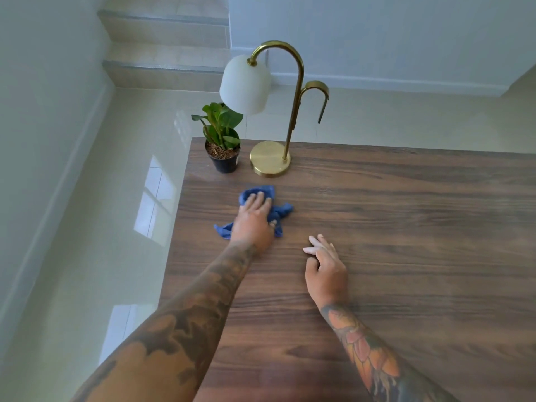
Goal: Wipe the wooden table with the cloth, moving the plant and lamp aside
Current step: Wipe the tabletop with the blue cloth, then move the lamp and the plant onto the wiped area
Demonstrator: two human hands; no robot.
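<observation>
cloth (pixel 255 195) middle hidden under left hand (pixel 253 221), table (pixel 406 227) cut off right and bottom

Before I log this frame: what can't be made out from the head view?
- Blue cloth: its middle is hidden under the left hand.
- Wooden table: right and near edges cut off by the frame.
- Plant pot: its pale label is too small to read.
- Right hand: palm faces down, table contact unclear.

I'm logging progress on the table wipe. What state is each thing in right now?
Cloth: crumpled, flat on the table under the left hand.
Left hand: fingers straight, pressing the cloth.
Right hand: relaxed, holding nothing, over the table.
Plant: upright, at the far left corner.
Lamp: upright beside the plant.
Table: bare wood elsewhere.
</observation>
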